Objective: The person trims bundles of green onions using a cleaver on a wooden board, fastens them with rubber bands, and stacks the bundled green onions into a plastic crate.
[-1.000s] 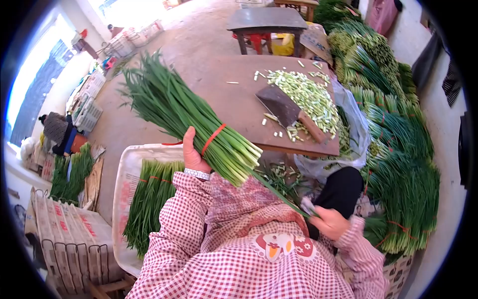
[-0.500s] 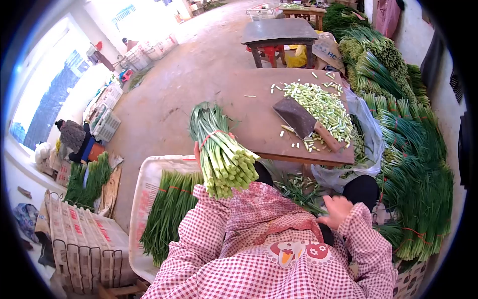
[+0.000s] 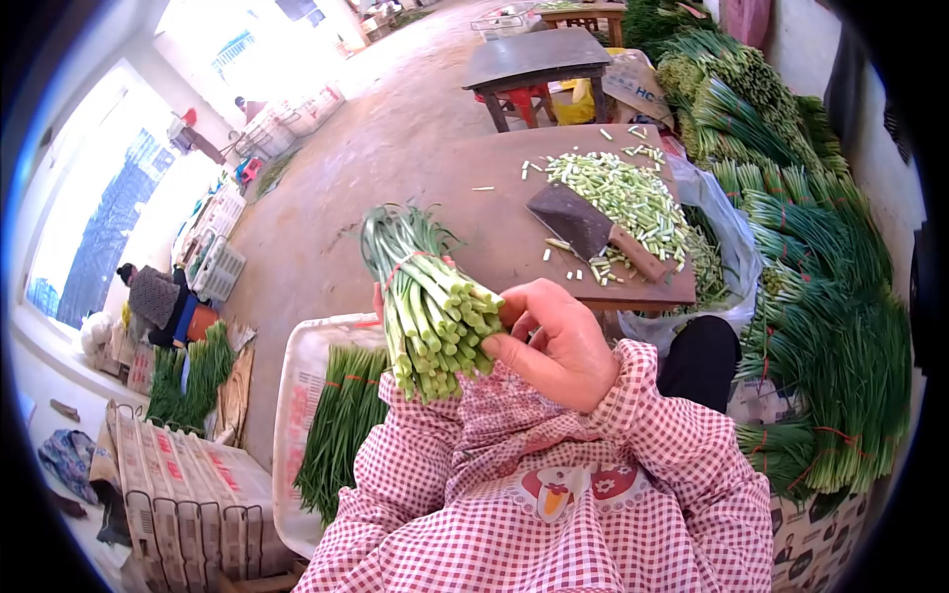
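Observation:
A bundle of green stalks [image 3: 435, 316], tied with a red band, is held up in front of my chest, its pale cut ends facing me. My left hand [image 3: 379, 300] is wrapped round the bundle's left side, mostly hidden behind it. My right hand [image 3: 554, 346] touches the cut ends on the right, with thumb and fingers closed at the edge of the stalks. A cleaver [image 3: 573, 219] with a wooden handle lies on the brown table [image 3: 494, 237] beside a heap of chopped stalk pieces [image 3: 628, 203].
A white crate [image 3: 297, 395] with tied bundles stands at my left, near stacked crates [image 3: 188, 484]. Bundles of greens [image 3: 830, 366] are piled along the right wall by a plastic bag [image 3: 727, 227]. A person [image 3: 153, 296] sits at far left; a dark table [image 3: 539, 57] stands beyond.
The bundle has turned from lying sideways to showing its cut ends to me. My right hand has let go of a long leaf and moved up from the lower right to the bundle.

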### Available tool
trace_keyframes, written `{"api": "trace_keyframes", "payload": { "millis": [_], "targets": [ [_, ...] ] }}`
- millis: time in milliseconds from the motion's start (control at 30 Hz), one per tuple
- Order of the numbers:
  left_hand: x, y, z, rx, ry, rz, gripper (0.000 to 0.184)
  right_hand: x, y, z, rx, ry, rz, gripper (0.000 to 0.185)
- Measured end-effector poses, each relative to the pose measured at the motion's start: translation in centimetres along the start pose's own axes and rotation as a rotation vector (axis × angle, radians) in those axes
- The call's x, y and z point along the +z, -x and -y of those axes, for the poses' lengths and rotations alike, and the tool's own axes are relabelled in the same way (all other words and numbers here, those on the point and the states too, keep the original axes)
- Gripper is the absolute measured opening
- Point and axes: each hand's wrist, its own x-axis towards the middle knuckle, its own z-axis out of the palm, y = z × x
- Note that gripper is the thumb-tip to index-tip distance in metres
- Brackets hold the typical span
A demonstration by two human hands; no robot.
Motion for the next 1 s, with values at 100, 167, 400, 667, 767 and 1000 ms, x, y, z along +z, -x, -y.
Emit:
{"api": "trace_keyframes", "payload": {
  "millis": [100, 167, 400, 667, 767, 1000],
  "targets": [
    [1.0, 0.6, 0.1, -0.037, 0.062, -0.013, 0.075, -0.3, 0.7, -0.4, 0.089, -0.076, 0.0, 0.023],
    [1.5, 0.5, 0.2, -0.104, 0.118, -0.071, 0.075, -0.5, 1.2, -1.7, 0.259, -0.456, 0.112, 0.022],
    [3.2, 0.3, 2.1, -0.02, -0.341, -0.272, 0.067, -1.6, 3.8, -0.9, -0.252, 0.112, 0.014, 0.008],
    [3.9, -0.4, 2.7, -0.015, -0.426, -0.261, 0.058, -2.1, 4.8, -0.9, -0.265, 0.317, -0.008, 0.028],
    [3.9, -0.1, 0.5, -0.026, -0.543, -0.309, 0.057, -5.8, 5.6, -2.3, 0.277, 0.165, 0.683, 0.03],
    [3.7, 2.1, -5.4, -0.464, -0.793, -0.514, 0.054, -3.7, 4.3, -7.2, 0.766, -0.279, 0.555, 0.048]
  ]
}}
